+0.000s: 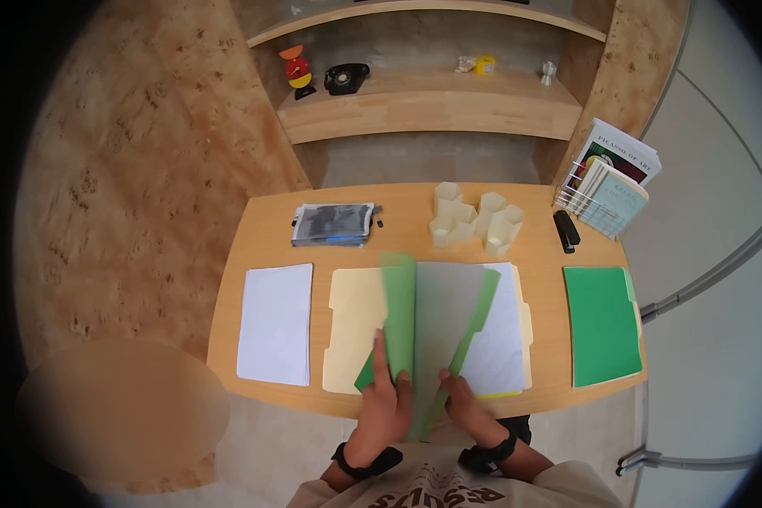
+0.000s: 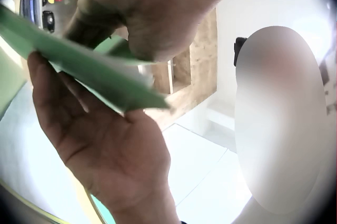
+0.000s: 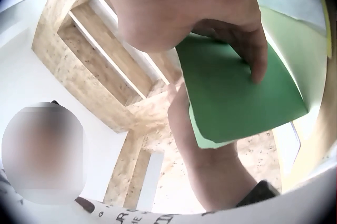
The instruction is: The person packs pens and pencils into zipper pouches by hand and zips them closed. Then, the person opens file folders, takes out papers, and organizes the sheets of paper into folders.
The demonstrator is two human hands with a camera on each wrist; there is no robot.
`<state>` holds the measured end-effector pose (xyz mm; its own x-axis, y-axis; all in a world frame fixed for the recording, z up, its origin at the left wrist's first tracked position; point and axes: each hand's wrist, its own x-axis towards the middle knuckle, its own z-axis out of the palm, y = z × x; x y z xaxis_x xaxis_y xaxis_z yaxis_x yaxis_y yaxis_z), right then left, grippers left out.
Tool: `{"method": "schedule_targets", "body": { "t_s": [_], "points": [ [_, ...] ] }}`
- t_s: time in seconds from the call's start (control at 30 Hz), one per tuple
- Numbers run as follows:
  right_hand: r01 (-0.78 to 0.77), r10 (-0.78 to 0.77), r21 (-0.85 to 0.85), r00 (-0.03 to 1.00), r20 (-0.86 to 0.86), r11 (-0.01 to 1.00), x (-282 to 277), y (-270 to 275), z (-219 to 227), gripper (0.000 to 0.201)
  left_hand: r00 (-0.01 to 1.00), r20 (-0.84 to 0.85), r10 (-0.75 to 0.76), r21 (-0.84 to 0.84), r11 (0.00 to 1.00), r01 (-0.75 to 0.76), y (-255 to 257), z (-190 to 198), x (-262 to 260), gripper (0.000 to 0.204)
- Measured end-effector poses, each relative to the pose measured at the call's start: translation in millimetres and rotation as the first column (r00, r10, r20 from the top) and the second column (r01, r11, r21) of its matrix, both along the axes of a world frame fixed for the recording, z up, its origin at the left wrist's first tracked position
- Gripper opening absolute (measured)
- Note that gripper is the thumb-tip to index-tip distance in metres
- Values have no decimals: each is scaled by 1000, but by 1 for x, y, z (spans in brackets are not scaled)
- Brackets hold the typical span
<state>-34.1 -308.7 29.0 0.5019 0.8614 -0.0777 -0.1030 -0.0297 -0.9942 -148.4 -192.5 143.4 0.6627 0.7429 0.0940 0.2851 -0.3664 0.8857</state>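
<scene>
A green file folder (image 1: 399, 322) stands partly open in front of me, its covers tilted up and blurred. My left hand (image 1: 382, 411) holds its left side, index finger stretched along the cover. My right hand (image 1: 467, 405) pinches the lower part of the right cover; the left wrist view shows that hand's fingers (image 2: 52, 95) against the green cover. Pale paper (image 2: 134, 74) shows between the covers. Beneath lies an open cream folder (image 1: 351, 330), with white sheets (image 1: 501, 339) on its right half and a yellow edge under them.
A white paper stack (image 1: 275, 326) lies left, a green folder (image 1: 603, 326) right. Behind are a clear pouch stack (image 1: 333, 224) with black clips, cream hexagonal cups (image 1: 474, 222), a black stapler (image 1: 566, 231) and a wire rack (image 1: 574, 201) with books. Beyond stands a shelf (image 1: 432, 114).
</scene>
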Motion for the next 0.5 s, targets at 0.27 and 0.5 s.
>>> {"method": "schedule_targets", "body": {
  "t_s": [0.27,0.5],
  "points": [
    [-42,14,-115,972,-234,992,20,-7,60,36,970,-206,-127,-128,987,102,15,25,3,35],
    [-126,116,-85,987,-108,988,24,-8,72,29,995,-66,-74,114,990,81,8,11,6,49]
  ]
}}
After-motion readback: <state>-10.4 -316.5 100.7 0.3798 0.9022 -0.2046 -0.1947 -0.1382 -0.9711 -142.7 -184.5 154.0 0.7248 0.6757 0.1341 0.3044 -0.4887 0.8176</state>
